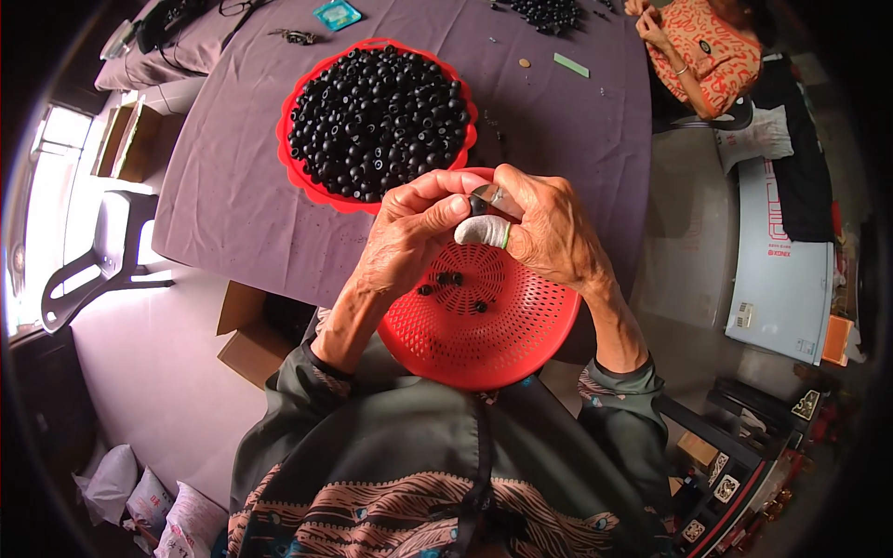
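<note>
Both my hands meet above a red perforated basket point(484, 353) at my lap. Between the thumb and fingers of my left hand point(405, 228) is a small black rounded piece point(477, 205). My right hand point(558, 228) grips a small knife, its metal blade point(503, 201) up against that piece; the handle is hidden in the fingers. A pale cloth finger cover point(483, 232) sits on the right thumb. Several black pieces point(449, 278) lie in the basket. Just beyond, a red scalloped tray point(285, 144) holds a heap of black hollow beads point(377, 121).
A purple-grey cloth covers the table point(233, 186). Toward its far side are a blue packet point(337, 14), a green strip point(571, 64) and another black heap point(549, 13). A person in orange point(707, 56) sits far right. A dark chair point(112, 251) and cardboard box point(251, 339) stand left.
</note>
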Demonstrator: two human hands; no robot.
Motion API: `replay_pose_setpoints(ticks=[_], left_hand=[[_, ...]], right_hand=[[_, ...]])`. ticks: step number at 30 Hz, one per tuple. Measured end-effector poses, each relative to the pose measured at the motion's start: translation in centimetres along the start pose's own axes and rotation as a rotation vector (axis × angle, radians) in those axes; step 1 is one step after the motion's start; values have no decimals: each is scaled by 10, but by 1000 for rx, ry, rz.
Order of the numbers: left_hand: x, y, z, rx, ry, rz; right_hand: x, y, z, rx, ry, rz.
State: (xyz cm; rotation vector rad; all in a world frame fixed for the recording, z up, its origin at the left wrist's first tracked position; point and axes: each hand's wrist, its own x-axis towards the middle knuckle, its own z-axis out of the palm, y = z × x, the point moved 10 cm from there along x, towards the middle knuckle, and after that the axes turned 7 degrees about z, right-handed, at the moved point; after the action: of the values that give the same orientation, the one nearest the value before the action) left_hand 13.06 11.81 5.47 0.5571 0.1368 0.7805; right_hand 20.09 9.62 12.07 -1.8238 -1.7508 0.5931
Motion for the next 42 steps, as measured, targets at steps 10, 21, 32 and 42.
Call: replay_pose_setpoints(ticks=[10,21,32,42], left_hand=[[-2,-3,-8,32,44,-18],[-4,-3,-12,42,97,-4],[-7,-4,-13,51,131,-10],[-6,-4,-15,71,127,5]], right_hand=[[-2,-5,-2,22,54,-35],[-3,-7,-1,-2,97,-66],[-2,-4,2,-60,82,-47],[-3,-2,4,-98,69,-42]])
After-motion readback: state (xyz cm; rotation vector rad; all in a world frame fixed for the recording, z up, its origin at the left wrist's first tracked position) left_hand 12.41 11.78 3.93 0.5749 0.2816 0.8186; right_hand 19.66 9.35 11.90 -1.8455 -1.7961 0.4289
